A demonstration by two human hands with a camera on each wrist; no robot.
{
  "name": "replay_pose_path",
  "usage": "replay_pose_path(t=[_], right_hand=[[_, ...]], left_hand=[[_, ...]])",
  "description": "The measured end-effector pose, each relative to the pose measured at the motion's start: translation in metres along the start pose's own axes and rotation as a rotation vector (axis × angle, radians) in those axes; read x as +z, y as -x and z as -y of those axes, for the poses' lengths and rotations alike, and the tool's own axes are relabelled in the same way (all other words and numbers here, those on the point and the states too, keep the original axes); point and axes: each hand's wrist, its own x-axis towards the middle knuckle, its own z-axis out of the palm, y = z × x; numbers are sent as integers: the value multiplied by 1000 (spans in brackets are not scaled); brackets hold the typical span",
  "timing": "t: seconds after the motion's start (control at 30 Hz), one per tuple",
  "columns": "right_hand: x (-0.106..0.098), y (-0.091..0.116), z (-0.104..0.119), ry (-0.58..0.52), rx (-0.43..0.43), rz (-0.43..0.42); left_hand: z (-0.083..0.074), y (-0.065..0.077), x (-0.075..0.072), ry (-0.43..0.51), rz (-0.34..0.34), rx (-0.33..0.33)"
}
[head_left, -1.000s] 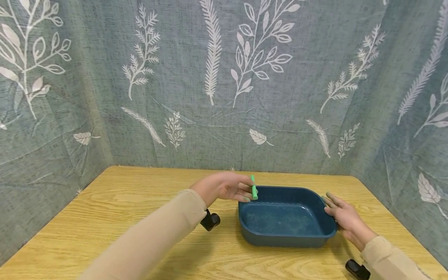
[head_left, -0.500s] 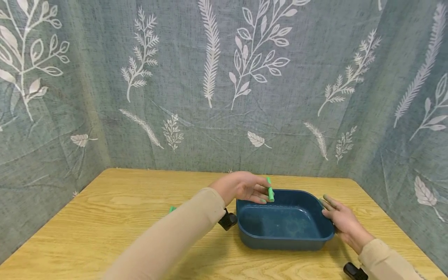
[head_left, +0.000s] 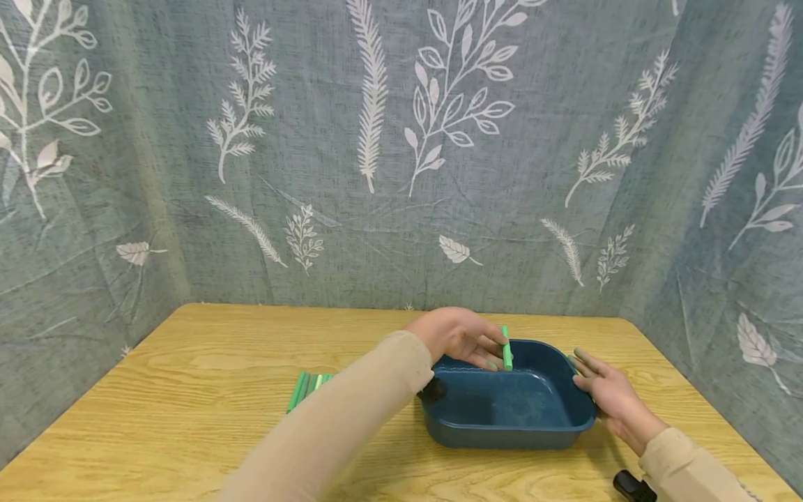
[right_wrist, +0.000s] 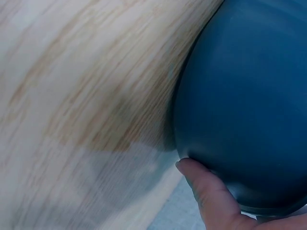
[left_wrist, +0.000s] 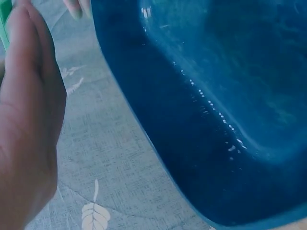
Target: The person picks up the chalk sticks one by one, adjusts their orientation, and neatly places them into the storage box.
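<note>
In the head view my left hand (head_left: pixel 467 339) pinches a green chalk stick (head_left: pixel 507 348) at its fingertips. The chalk stands nearly upright above the far side of a dark blue basin (head_left: pixel 511 437). In the left wrist view, the left hand (left_wrist: pixel 29 110) is beside the basin's rim, with a sliver of the chalk (left_wrist: pixel 4 28) at the frame edge. My right hand (head_left: pixel 615 397) rests against the basin's right end, fingers fairly straight along the rim and dusted green. A finger (right_wrist: pixel 206 187) touches the outer wall in the right wrist view.
Several sticks in shades of green (head_left: pixel 307 387) lie side by side on the wooden table (head_left: pixel 238 348), partly hidden behind the left sleeve (head_left: pixel 351 411). Patterned curtains (head_left: pixel 376 244) hang along the table's back and sides. Black wrist cameras (head_left: pixel 633 486) sit under the forearms.
My left hand has moved right with the chalk, farther over the basin. The row of green sticks has come into view from behind the left sleeve. The right hand stays at the basin's end.
</note>
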Motion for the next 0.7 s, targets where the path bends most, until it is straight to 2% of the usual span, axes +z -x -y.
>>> replay_pose_path(t=[0.23,0.43,0.57,0.7], right_hand=[[-2,0,-2,3,0,9],[-7,2,-5,17,6,6],[-5,0,-3,12,7,19],[-4,-1,0,13,11,21]], left_hand=[[-8,-12,14,22,-3,-27],[-12,-31,28,80,0,-60],[-11,-43,32,112,-10,-84],[-7,-56,37,92,-11,-82]])
